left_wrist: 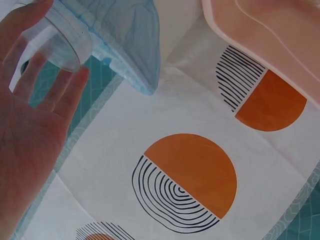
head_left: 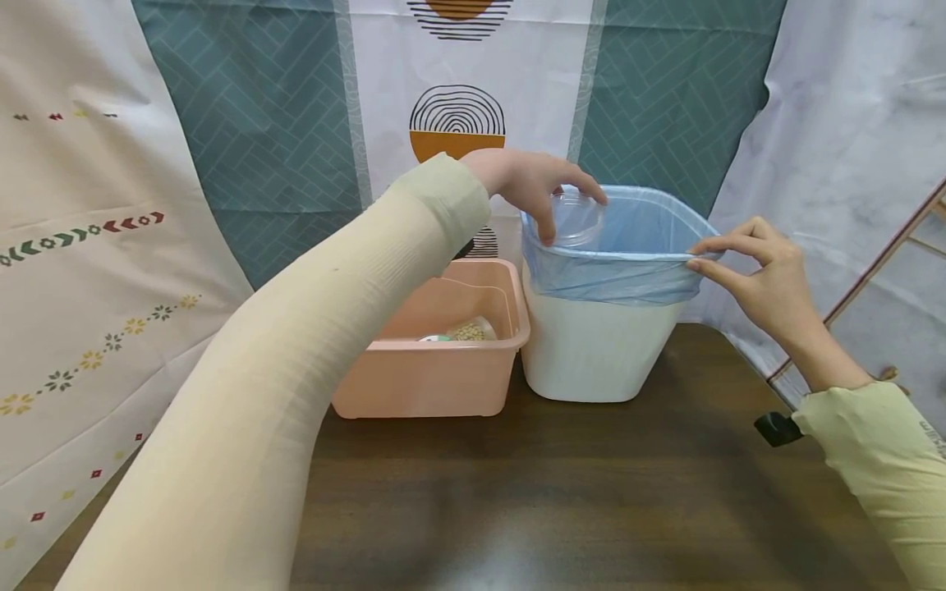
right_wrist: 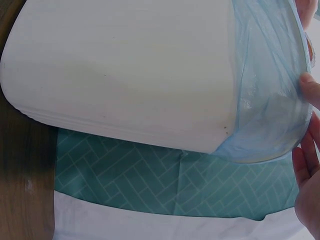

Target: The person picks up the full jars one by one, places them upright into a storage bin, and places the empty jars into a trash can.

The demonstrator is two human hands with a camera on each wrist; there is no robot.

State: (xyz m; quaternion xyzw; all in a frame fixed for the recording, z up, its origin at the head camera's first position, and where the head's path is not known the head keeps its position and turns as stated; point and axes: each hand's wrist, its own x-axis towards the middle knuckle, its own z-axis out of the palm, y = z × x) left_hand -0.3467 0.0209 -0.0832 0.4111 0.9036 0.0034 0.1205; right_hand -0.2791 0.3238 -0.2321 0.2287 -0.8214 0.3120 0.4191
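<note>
A white bin (head_left: 600, 353) stands on the table, lined with a blue plastic bag (head_left: 617, 281) folded down over its rim. At the left side of the bin's mouth my left hand (head_left: 534, 189) grips a clear plastic cup (head_left: 580, 220), thumb on one side and fingers on the other. The left wrist view shows the see-through cup (left_wrist: 62, 42) between thumb and fingers, close to the blue bag. My right hand (head_left: 769, 275) pinches the bagged rim at the bin's right corner; in the right wrist view its thumb (right_wrist: 309, 89) lies against the blue bag.
A pink plastic tub (head_left: 436, 379) stands left of the bin, nearly against it. Inside are a small bag of pale beads or beans (head_left: 470, 331) and a partly hidden green-and-white item (head_left: 436, 337). A patterned curtain (head_left: 273, 123) hangs behind; the dark wooden table (head_left: 532, 492) lies in front.
</note>
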